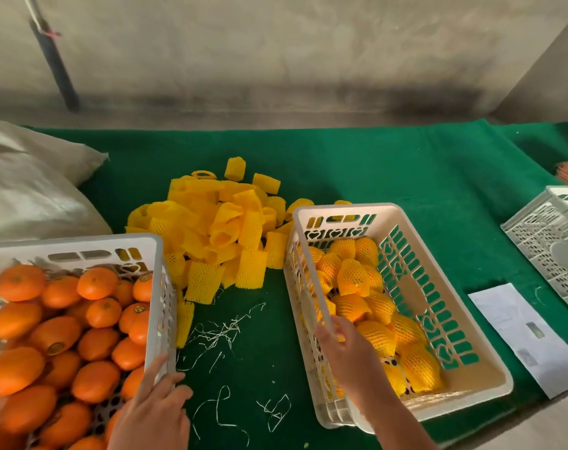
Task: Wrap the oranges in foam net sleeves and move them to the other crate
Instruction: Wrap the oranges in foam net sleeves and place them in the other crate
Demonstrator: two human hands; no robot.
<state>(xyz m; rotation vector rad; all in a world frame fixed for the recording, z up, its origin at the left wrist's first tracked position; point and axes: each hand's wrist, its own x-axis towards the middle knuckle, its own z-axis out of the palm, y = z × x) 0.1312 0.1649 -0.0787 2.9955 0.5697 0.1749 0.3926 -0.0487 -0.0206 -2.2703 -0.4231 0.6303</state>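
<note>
A white crate [81,243] at the left is full of bare oranges [61,332]. A second white crate [464,394] at the right holds several oranges wrapped in yellow foam net sleeves [352,276]. Between the crates lies a pile of loose yellow sleeves [217,228] on the green cloth. My left hand [152,414] grips the right wall of the left crate, thumb inside. My right hand [347,349] grips the left rim of the right crate, fingers curled over the edge. Neither hand holds an orange or a sleeve.
White foam threads [224,332] are scattered on the green cloth [373,164]. A pale sack [26,190] lies at the far left. A sheet of paper [523,336] and a third white crate [549,245] sit at the right. A grey wall stands behind.
</note>
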